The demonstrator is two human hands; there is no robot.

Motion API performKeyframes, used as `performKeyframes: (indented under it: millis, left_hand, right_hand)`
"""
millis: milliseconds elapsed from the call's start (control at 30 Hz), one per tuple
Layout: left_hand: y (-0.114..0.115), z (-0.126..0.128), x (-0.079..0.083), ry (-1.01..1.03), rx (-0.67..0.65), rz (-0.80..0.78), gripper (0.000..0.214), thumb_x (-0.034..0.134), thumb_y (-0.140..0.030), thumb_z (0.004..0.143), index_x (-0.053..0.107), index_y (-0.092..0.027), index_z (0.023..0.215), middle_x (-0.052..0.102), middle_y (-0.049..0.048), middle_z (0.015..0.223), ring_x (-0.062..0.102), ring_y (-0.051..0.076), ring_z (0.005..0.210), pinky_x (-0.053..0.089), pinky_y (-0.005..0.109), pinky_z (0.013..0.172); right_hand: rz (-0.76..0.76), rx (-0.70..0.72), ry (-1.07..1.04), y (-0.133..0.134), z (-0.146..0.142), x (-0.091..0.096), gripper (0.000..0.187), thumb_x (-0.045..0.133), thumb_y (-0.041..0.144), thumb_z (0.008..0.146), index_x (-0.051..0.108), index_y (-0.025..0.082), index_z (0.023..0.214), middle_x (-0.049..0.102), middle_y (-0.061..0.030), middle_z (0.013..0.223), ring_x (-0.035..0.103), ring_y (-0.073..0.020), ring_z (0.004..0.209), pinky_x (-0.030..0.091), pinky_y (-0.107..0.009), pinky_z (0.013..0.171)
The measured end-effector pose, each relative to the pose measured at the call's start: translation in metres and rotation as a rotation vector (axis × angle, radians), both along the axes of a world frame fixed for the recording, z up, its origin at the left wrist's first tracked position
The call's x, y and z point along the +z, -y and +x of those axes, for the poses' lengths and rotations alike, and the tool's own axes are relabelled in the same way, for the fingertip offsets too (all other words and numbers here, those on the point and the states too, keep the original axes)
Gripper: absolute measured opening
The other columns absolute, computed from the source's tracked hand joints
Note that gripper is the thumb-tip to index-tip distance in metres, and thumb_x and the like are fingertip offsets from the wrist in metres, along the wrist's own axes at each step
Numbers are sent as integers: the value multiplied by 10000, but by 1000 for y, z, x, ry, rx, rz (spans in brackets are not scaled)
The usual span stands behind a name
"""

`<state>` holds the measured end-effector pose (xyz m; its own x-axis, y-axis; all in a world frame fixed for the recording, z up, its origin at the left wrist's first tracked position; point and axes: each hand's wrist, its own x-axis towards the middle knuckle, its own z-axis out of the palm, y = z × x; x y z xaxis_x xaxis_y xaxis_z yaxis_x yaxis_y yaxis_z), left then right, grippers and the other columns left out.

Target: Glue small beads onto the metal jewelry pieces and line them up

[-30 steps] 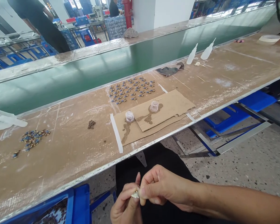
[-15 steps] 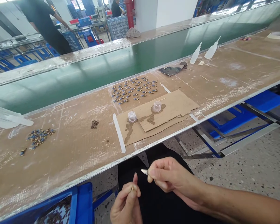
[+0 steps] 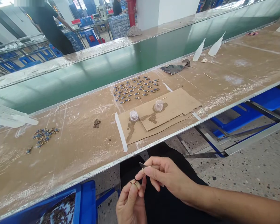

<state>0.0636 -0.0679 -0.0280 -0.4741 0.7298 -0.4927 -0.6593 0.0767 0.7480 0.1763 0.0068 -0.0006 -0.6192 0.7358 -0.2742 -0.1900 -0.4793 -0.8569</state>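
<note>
Low over my lap, my left hand [image 3: 130, 200] is closed in a pinch on a small gold-coloured piece [image 3: 133, 182], mostly covered by thumb and fingertip. Just above and to the right, my right hand [image 3: 166, 172] grips a short pointed blade [image 3: 142, 165] between thumb and fingers. The blade looks dark and its tip points up and left; its other end is hidden in the hand. My right fingertips come close to the left ones; I cannot tell whether they touch. On the bench, small blue-and-gold pieces [image 3: 135, 90] lie spread out, and more form a heap [image 3: 44, 137] at left.
Two clear cups [image 3: 159, 105] stand on wet-stained cardboard [image 3: 177, 102]. Small dark rings [image 3: 97, 123] lie in a cluster. A dark cloth [image 3: 174, 69] and white squeeze bottles [image 3: 199, 51] lie farther right. Beyond runs a green conveyor belt [image 3: 95, 73]. A blue bin [image 3: 84, 199] sits below the bench.
My right hand has shifted slightly left and its fingers have come down towards my left hand. The blade has turned from bright to dark. The view has shifted slightly.
</note>
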Motion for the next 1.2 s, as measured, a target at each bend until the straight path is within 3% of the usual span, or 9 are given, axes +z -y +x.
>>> performKeyframes:
  millis: [167, 333, 400, 500, 600, 667, 767, 967, 1200]
  left_hand:
    - [0, -1, 0, 83, 2, -15, 280, 871, -324, 488, 692, -156, 623, 561, -48, 539, 498, 40, 537, 553, 251, 734]
    - [1, -2, 1, 174, -9, -33, 272, 878, -295, 481, 689, -155, 618, 530, -52, 516, 511, 36, 533, 532, 185, 673]
    - [1, -2, 2, 167, 15, -7, 270, 878, -303, 484, 687, -171, 622, 525, -62, 534, 494, 30, 521, 545, 234, 718]
    - [0, -2, 5, 130, 47, 58, 265, 876, -315, 483, 688, -212, 639, 527, -68, 568, 494, 45, 539, 553, 304, 744]
    - [-1, 0, 5, 133, 34, 56, 260, 878, -310, 473, 679, -218, 612, 549, -52, 603, 531, 75, 602, 542, 259, 664]
    - [-1, 1, 5, 126, 22, 18, 265, 879, -313, 469, 687, -207, 618, 577, -38, 637, 546, 79, 625, 523, 214, 633]
    - [1, 3, 4, 92, 1, -25, 286, 881, -327, 460, 703, -193, 639, 606, -22, 668, 549, 72, 621, 505, 186, 627]
    - [4, 4, 5, 53, -16, 35, 306, 895, -346, 396, 695, -230, 597, 566, -28, 627, 537, 103, 627, 523, 257, 635]
    - [2, 6, 7, 16, -31, 80, 255, 877, -355, 452, 695, -233, 583, 549, -24, 631, 543, 110, 638, 517, 264, 633]
  right_hand:
    - [160, 25, 81, 6, 2, 3, 284, 522, 391, 887, 635, 131, 879, 645, -9, 688, 500, -40, 507, 379, -165, 495]
    - [613, 102, 255, 10, 8, 2, 257, 443, 270, 922, 630, 156, 1056, 690, -34, 882, 626, -95, 798, 455, -205, 760]
    - [539, 97, 319, 9, 9, -1, 240, 443, 283, 917, 638, 152, 964, 687, -29, 863, 596, -67, 652, 448, -190, 659]
    - [190, 83, 256, 5, 7, -3, 261, 499, 354, 880, 606, 132, 797, 653, -12, 741, 416, -15, 416, 319, -172, 432]
    - [-72, 145, 102, 0, 6, 0, 266, 588, 375, 812, 615, 112, 774, 537, 31, 583, 321, -8, 398, 213, -171, 398]
    - [-164, 214, 47, -1, 6, 3, 256, 608, 359, 798, 627, 104, 780, 458, 54, 519, 306, -13, 426, 205, -167, 426]
    - [-145, 263, 26, 0, 7, 7, 216, 602, 318, 801, 624, 104, 778, 440, 59, 509, 355, -25, 482, 262, -167, 490]
    - [-72, 357, 88, 1, 7, 10, 130, 588, 229, 742, 641, 116, 706, 442, 66, 477, 368, -33, 467, 265, -185, 488]
    - [-93, 338, 54, 1, 8, 11, 158, 596, 256, 748, 648, 113, 704, 443, 67, 473, 370, -31, 472, 265, -189, 504]
